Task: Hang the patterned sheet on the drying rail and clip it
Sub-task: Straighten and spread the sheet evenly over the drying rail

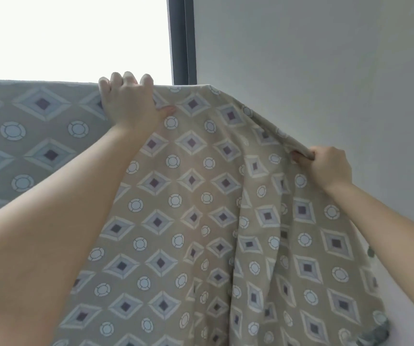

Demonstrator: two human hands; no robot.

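The patterned sheet [191, 196], beige with diamond and circle motifs, is draped over a high horizontal line and hangs down toward me. The drying rail itself is hidden under the cloth's top fold. My left hand [128, 101] grips that top fold, fingers curled over it and thumb pressed on the front. My right hand [326, 168], lower and to the right, pinches the sheet's side edge and holds it out from the wall, so the cloth slopes down from the top corner. No clip is in view.
A bright window [71, 38] fills the upper left, with a dark frame [181, 41] beside it. A plain grey wall [326, 71] covers the right side, close behind my right hand.
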